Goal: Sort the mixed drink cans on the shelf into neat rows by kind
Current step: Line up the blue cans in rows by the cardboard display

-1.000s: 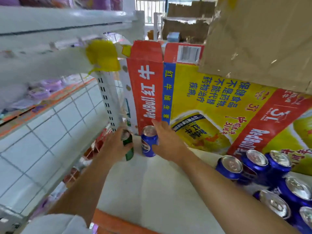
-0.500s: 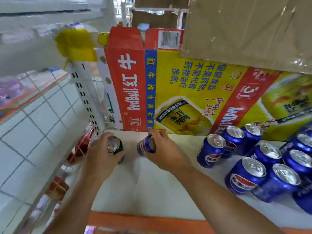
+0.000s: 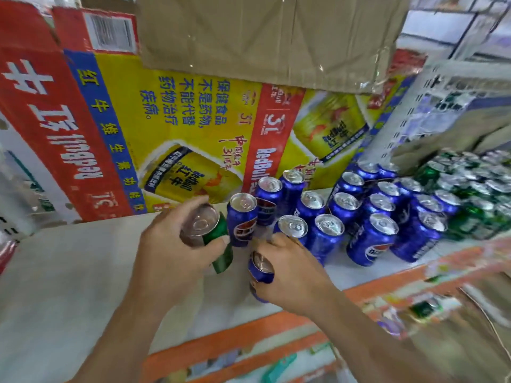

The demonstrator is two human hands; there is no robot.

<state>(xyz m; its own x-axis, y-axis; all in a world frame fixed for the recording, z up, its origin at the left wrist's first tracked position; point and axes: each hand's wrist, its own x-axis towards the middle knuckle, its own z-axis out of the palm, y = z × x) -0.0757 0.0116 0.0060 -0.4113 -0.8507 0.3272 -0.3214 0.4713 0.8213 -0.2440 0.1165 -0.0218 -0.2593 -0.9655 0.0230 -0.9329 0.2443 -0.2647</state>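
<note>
My left hand (image 3: 177, 252) grips a green can (image 3: 213, 239), tilted with its silver top toward me, above the white shelf (image 3: 69, 272). My right hand (image 3: 290, 272) grips a blue can (image 3: 260, 272), tilted, just in front of a cluster of several upright blue cans (image 3: 359, 217). The nearest standing blue can (image 3: 242, 219) is right behind both hands. Several green cans (image 3: 470, 194) stand packed at the far right of the shelf.
A large red and yellow drink carton (image 3: 166, 128) stands along the back of the shelf, with a brown cardboard box (image 3: 262, 37) above it. The shelf's orange front edge (image 3: 276, 327) runs below my hands. A perforated white upright (image 3: 401, 120) stands at the right.
Both hands have carried their cans from the left end of the shelf rightward to the blue can cluster. The view has swung right, bringing the green cans into sight.
</note>
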